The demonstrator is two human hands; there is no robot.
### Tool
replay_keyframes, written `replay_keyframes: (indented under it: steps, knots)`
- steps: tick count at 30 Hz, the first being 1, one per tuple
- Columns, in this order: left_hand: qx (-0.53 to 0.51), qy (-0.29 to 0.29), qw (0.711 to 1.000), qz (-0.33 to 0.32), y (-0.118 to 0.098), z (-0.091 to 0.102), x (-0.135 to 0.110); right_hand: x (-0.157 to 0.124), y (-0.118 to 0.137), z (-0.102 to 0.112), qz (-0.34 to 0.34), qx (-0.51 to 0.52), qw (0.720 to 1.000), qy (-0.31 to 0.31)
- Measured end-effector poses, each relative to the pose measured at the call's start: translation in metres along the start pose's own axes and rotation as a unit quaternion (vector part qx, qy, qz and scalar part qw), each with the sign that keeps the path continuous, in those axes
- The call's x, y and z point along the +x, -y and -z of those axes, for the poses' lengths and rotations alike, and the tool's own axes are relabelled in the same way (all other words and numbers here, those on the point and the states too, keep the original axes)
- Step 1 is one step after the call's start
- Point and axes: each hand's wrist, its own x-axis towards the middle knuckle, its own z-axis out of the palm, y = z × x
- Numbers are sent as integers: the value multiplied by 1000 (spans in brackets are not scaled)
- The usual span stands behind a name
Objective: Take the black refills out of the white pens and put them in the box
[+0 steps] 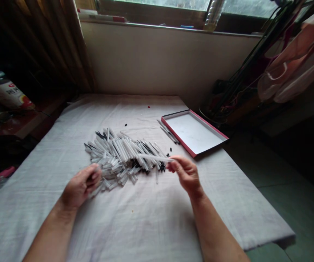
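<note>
A heap of clear pen barrels with black refills (124,154) lies in the middle of a white cloth (135,218). My right hand (185,174) pinches one clear pen barrel (155,158) by its end and holds it level just above the heap's near right edge. My left hand (82,186) is curled closed at the heap's near left edge, its fingers among the barrels; what they grip is hidden. Small black caps (162,167) lie by the right hand.
A shallow white box lid with a red rim (193,131) sits at the right on the cloth, with a few finished pens (168,132) beside its left edge. The cloth's right edge drops to a green floor. A jar (5,91) stands at far left.
</note>
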Motion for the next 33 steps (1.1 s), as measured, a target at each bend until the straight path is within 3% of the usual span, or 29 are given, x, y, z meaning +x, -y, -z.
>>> replay_keyframes:
  steps: [1,3,5,7,10,13,16,19,22,24,26,29,33]
  knots:
    - [-14,-44,999,-13,-1,2,2,2,-5,3,-9,6,998,-65]
    - [-8,-147,987,-63,-1,1,6,8,-15,6,-17,-18,990,-139]
    - [63,-224,964,-126,4,-5,10,12,-25,2,-16,-86,984,-158]
    - [222,-271,912,-215,12,-9,13,15,-33,-6,1,-178,974,-141]
    - [411,-274,804,-331,23,-6,14,15,-39,-17,38,-310,945,-101]
    - [485,-254,750,-372,29,2,13,12,-41,-22,62,-397,912,-83]
    - [501,-233,738,-388,31,3,13,15,-41,-17,70,-423,901,-66]
    - [494,-222,744,-391,33,0,14,34,-39,-2,14,-447,892,-67]
    - [475,-217,757,-393,34,-2,15,65,-34,12,-91,-540,835,-47]
    - [463,-221,763,-394,36,-4,15,86,-31,17,-188,-593,783,3]
    - [456,-224,768,-390,37,-6,16,101,-30,18,-242,-613,751,37]
    - [458,-227,768,-386,38,-9,16,114,-33,15,-262,-618,740,43]
    - [480,-221,747,-403,34,-9,13,119,-38,13,-280,-612,738,41]
